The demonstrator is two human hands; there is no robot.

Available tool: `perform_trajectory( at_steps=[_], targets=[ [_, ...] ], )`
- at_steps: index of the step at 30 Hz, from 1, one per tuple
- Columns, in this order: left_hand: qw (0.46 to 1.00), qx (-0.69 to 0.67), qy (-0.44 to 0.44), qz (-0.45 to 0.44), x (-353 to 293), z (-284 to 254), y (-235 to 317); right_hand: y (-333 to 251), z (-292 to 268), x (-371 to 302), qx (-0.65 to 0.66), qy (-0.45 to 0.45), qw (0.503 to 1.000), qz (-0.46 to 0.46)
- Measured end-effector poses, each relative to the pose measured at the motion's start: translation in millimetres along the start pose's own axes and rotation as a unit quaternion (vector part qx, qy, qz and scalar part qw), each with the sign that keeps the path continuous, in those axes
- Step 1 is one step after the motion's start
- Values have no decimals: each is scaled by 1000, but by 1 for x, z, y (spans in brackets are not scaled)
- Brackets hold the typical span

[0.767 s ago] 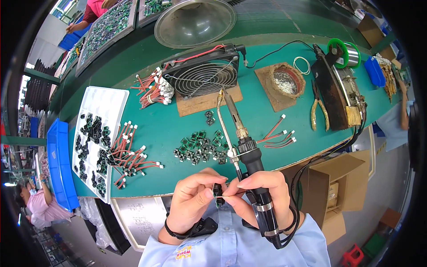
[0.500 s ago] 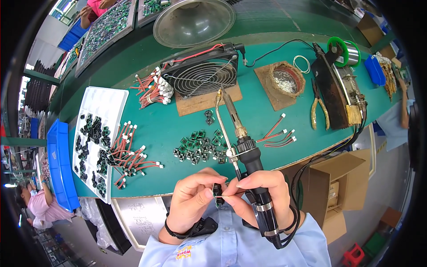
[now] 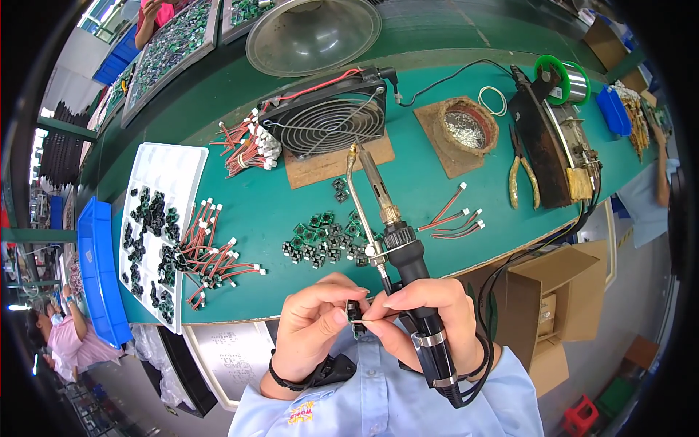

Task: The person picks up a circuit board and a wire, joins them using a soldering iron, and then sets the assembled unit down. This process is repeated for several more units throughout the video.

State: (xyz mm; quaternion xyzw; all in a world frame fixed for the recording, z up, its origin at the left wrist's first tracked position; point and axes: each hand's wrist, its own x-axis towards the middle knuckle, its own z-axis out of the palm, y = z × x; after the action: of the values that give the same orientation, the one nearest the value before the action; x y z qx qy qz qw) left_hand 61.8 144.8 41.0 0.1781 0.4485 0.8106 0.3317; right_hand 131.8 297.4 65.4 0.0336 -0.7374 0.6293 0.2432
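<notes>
My left hand pinches a small black component with a bit of green board on it, just past the table's front edge. My right hand is wrapped round a soldering iron with a thin metal feed tube clamped along it. The iron's tip points away from me, toward the fan. Thumb and forefinger of that same hand meet at the component, on what looks like a thin wire; its detail is too small to tell. Beyond my hands lies a cluster of small green-and-black boards.
At left stand a white tray of black parts and a blue bin. Red-and-black wires with white plugs lie beside the tray. Further back are a fan, a solder pot, pliers and a solder spool.
The soldering iron's front end has tilted slightly to the left. My left hand's hold on the component looks the same.
</notes>
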Motion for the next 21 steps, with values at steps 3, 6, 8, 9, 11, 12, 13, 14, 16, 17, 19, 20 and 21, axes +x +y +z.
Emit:
perform_trajectory(
  at_steps=[3,6,8,9,11,12,13,14,16,17,19,20,21],
  targets=[
    [1000,1,-1,1,0,0,0,1,-1,0,6,-2,1000,-2],
    [1000,-7,-1,-1,0,1,0,2,-1,0,8,-1,1000,-4],
    [1000,-9,4,-1,-1,1,0,2,-1,0,6,0,1000,-9],
    [1000,-11,7,0,-1,1,0,1,0,1,7,1,1000,-9],
    [1000,-13,9,-4,-1,2,0,1,0,1,7,7,1000,-11],
    [1000,-16,11,-6,-1,2,0,1,0,1,7,9,1000,-12],
    [1000,-18,14,-9,-2,2,0,1,0,1,7,11,1000,-12],
    [1000,-17,13,-9,-2,3,-1,0,-1,1,7,10,1000,-12],
    [1000,-18,15,-5,-2,3,-2,0,-1,2,7,8,1000,-10],
    [1000,-18,16,-2,-2,3,-2,0,-1,2,8,10,1000,-11],
    [1000,-20,16,-4,-2,3,-2,-1,-1,3,1,13,1000,-17],
    [1000,-22,18,-5,-2,3,-2,-1,-1,3,-2,15,1000,-21],
    [999,-24,20,-6,-2,3,-2,0,-1,3,-2,16,1000,-21]
  ],
)
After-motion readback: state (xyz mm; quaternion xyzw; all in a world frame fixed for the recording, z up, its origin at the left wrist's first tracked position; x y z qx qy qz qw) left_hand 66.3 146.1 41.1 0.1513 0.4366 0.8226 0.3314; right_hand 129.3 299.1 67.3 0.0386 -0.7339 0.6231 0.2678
